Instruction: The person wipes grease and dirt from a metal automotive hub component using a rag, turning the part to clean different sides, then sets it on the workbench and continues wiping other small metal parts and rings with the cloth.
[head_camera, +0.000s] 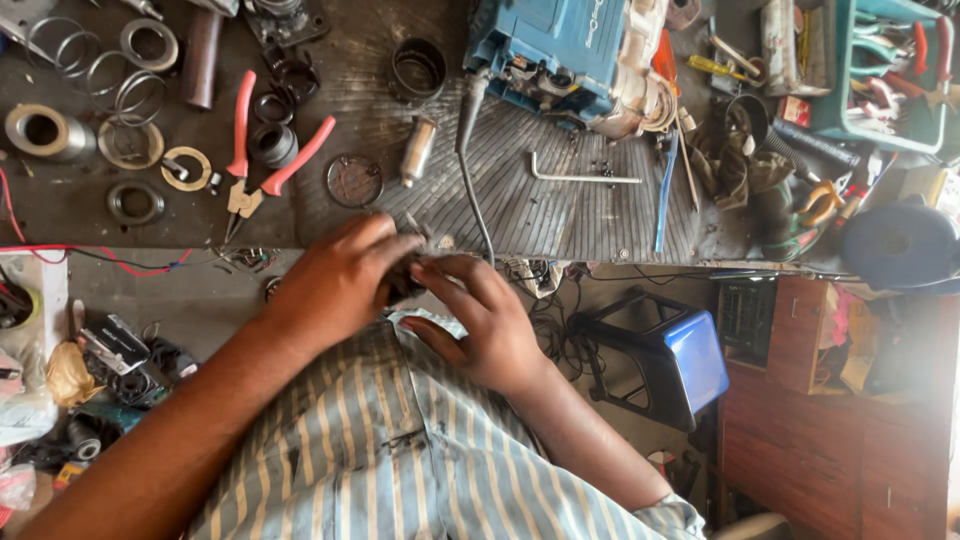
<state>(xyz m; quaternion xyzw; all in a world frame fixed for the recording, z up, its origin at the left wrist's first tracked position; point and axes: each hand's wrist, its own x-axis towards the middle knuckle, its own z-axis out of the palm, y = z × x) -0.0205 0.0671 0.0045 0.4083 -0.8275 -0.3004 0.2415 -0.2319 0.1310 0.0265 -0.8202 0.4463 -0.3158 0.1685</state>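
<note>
Small dark part (405, 283), mostly hidden, pinched between both hands at the near edge of the surface (60, 205), just above the striped shirt. Left hand (335, 280) wrapped over it from the left, grip closed on the part; right hand (485, 320) curled in from the right, fingertips (425, 268) pressed against the same part, grip likewise closed on it. Too covered to tell its shape or what has been done to it.

Judging by the spread: disassembly well under way, nothing reassembled. From the left: loose metal rings (120, 75) and washers far left, red-handled pliers (262, 150) lying open beside them, a round mesh disc (353, 180) and a small silver cylinder (418, 150) near the middle. Further right, blue power tool (545, 45) at the far edge, casing open, grey cord (470, 170) running down toward the hands. Hex key (580, 178) on the ribbed mat, well apart from both hands.

Packages and labels: small red-and-white box (797, 110) far right beside a green tray (880, 70) of hand tools; print too small to make out. Blue stool (670, 355) on the floor, right of the hands.
</note>
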